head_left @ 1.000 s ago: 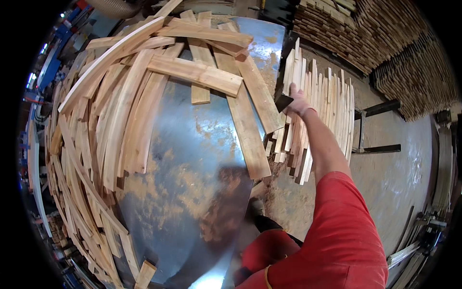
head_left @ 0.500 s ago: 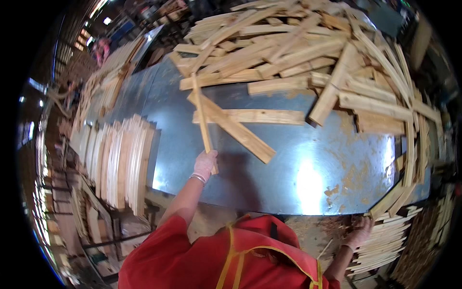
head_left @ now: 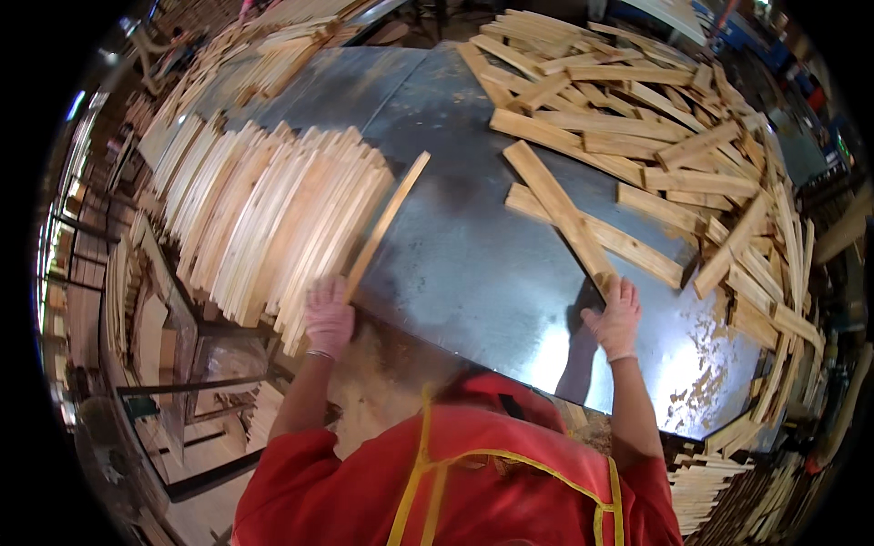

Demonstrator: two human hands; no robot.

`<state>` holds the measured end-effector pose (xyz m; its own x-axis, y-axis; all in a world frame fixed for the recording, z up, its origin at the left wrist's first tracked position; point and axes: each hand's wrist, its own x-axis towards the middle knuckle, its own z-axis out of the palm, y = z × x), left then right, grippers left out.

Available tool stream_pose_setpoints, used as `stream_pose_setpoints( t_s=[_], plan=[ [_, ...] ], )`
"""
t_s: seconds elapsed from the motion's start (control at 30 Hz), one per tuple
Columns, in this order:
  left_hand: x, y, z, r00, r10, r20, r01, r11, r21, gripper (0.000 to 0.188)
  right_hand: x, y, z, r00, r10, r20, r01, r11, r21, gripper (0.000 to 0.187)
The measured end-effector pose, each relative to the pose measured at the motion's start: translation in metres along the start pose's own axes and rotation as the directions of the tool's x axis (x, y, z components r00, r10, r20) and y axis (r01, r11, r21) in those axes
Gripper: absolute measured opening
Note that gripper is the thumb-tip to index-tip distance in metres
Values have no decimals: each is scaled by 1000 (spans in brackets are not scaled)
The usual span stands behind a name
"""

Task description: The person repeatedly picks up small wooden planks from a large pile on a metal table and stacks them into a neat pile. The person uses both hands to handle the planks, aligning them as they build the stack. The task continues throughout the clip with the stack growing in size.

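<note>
The thin wood strip that half a second ago lay out on the metal table among the loose boards is now lifted, slanting from the left hand toward the stack of slats standing on edge at the table's left. That hand's fingers are closed around its lower end, arm stretched forward. The right hand has come up onto the table, fingers spread over the near end of a long board.

grey metal table bears loose wooden slats.
</note>
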<state>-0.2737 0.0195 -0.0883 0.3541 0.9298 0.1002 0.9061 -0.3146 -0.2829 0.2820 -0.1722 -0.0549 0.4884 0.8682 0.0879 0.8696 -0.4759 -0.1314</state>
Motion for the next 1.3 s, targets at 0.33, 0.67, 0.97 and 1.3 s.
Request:
stream_pose_setpoints(
  t_s=[0.33, 0.67, 0.97, 1.3],
  plan=[
    [24, 115, -27, 1000, 7, -18, -13, 938, -347, 87, 43, -60, -20, 848, -207, 488, -182, 750, 635, 82],
    [117, 294, -86, 939, 57, 340, 69, 935, -347, 108, 170, 265, -45, 577, 788, -214, -779, 610, 143, 85],
    [134, 282, -89, 936, 78, 344, 130, 831, -541, 98, 119, 146, -11, 950, 275, -146, -185, 876, 445, 73],
    [132, 223, -84, 783, 281, 555, 593, -65, -803, 74, 154, 82, -17, 901, 15, 434, -19, 1000, 5, 87]
  ],
)
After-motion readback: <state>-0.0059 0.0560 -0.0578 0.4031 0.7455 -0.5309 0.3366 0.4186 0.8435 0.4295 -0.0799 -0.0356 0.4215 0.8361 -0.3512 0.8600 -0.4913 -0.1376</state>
